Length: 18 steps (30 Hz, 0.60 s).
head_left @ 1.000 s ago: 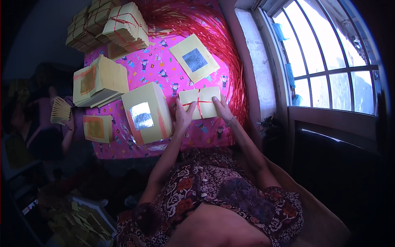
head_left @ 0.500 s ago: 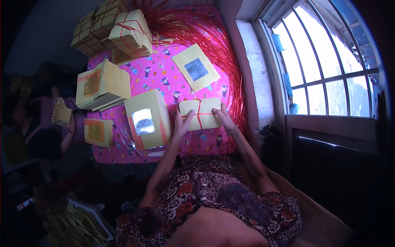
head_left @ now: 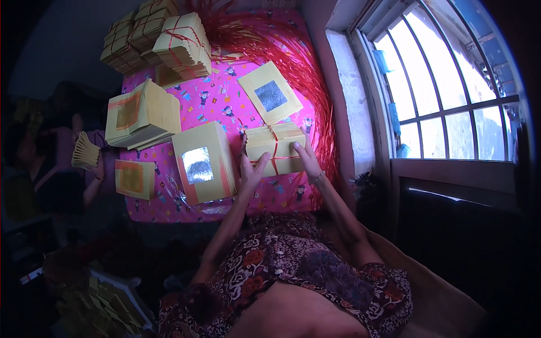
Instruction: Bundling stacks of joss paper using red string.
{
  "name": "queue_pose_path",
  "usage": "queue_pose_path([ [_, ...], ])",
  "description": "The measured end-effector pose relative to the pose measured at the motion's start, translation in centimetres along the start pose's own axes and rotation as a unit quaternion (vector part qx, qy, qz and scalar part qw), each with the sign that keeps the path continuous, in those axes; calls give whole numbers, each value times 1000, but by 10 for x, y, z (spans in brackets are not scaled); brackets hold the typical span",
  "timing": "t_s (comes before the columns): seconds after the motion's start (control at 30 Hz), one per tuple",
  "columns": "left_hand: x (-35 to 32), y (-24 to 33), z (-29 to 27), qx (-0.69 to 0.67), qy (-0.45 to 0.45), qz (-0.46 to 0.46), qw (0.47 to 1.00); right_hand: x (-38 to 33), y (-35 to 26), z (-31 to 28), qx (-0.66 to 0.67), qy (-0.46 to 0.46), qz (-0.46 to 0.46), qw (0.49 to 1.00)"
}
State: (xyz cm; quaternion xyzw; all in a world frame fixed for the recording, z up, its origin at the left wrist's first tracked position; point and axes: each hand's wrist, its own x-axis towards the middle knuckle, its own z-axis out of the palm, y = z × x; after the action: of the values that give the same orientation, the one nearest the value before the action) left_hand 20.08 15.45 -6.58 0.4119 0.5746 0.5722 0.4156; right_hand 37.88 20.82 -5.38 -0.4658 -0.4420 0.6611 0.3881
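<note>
Between my two hands is a bundle of joss paper (head_left: 288, 164), yellowish sheets tied crosswise with thin red ribbon. It is tilted, so its layered sheet edges show along the top. My left hand (head_left: 252, 167) clasps its left end, thumb on the near face. On the right end my right hand (head_left: 307, 160) grips the same way, a bracelet at its wrist. Just beyond lies a flat stack of joss paper with a silver square (head_left: 270, 94). A thicker silver-square stack (head_left: 197, 165) stands to the left of my left hand.
A pink patterned cloth (head_left: 205, 104) covers the table. Tied bundles (head_left: 183, 39) are piled far left; gold-square stacks (head_left: 125, 112) lie nearer. Loose red ribbons (head_left: 318, 93) run along the right side beside a barred window (head_left: 445, 84). At left, another person's hand (head_left: 97, 166) holds fanned paper.
Both hands have tipped the bundle: its ribboned face, turned up before, now leans toward me and the sheet edges have come into view. My thumbs have shifted slightly on it.
</note>
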Motion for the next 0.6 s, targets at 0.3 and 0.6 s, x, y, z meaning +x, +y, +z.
queue_pose_path([
  [0.3, 23, 29, 2, 46, 28, -243, 969, 39, 8, -23, -194, 32, 96, 976],
  [0.6, 34, 2, 24, 178, 144, -266, 936, 66, 0, -10, -386, -23, 219, 896],
])
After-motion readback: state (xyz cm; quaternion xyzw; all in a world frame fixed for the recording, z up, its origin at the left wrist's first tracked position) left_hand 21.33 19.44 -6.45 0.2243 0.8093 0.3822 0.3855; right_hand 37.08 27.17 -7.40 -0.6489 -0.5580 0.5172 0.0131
